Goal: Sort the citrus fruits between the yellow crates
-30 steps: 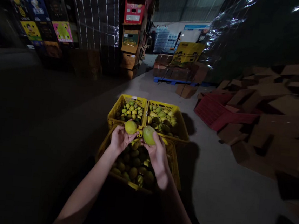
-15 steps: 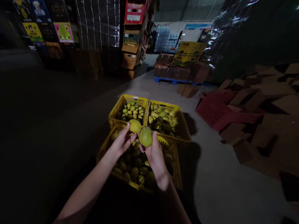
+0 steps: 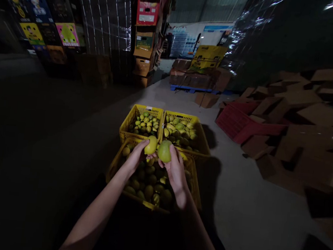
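Note:
In the middle of the head view my left hand (image 3: pixel 136 156) is closed around a yellow lemon (image 3: pixel 151 145), its pointed end tilted down. My right hand (image 3: pixel 176 166) grips a rounder green lemon (image 3: pixel 164 151), thumb along its right side. The two fruits are held close together, with a narrow gap between them. Below both hands is the near yellow crate (image 3: pixel 197 185), filled with green and yellowish fruit. Behind it stand two more yellow crates, the left one (image 3: pixel 125 125) with smaller lemons and the right one (image 3: pixel 204 141) with larger, longer-looking ones.
Flattened cardboard (image 3: pixel 314 151) is heaped at the right around a red crate (image 3: pixel 234 121). Ahead, a blue pallet (image 3: pixel 192 89) bears boxes, with a small carton (image 3: pixel 206 100) in front. Stacked fruit boxes (image 3: pixel 145 40) and wrapped stacks rise at the back. The floor is grey and dim.
The lemon in my left hand has turned from lying sideways to more upright. The green one has turned slightly and shifted a little right. The whole view has shifted slightly.

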`<move>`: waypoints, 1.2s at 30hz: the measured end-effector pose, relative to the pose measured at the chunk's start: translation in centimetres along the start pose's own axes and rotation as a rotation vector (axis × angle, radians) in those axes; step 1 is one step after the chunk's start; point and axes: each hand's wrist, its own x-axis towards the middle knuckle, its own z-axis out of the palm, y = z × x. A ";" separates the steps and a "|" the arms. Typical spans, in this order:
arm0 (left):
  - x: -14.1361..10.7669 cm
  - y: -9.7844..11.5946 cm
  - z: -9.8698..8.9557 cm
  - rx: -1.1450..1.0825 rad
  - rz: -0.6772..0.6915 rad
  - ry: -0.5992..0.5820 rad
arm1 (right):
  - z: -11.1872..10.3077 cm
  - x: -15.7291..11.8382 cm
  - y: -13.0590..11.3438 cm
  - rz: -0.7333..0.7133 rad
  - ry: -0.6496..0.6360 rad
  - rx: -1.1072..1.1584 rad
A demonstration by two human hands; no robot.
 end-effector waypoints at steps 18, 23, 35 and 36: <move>0.9 0.2 0.3 -0.394 -0.189 0.179 | 0.2 0.5 0.3 0.265 0.099 0.257; 1.0 0.3 0.0 -0.422 -0.204 0.136 | 0.0 0.7 0.2 0.344 0.149 0.361; 1.4 -0.2 0.4 -0.571 -0.240 0.201 | -0.5 1.4 1.3 0.378 0.152 0.482; 1.4 -0.2 0.4 -0.598 -0.249 0.209 | -0.5 1.4 1.2 0.375 0.167 0.493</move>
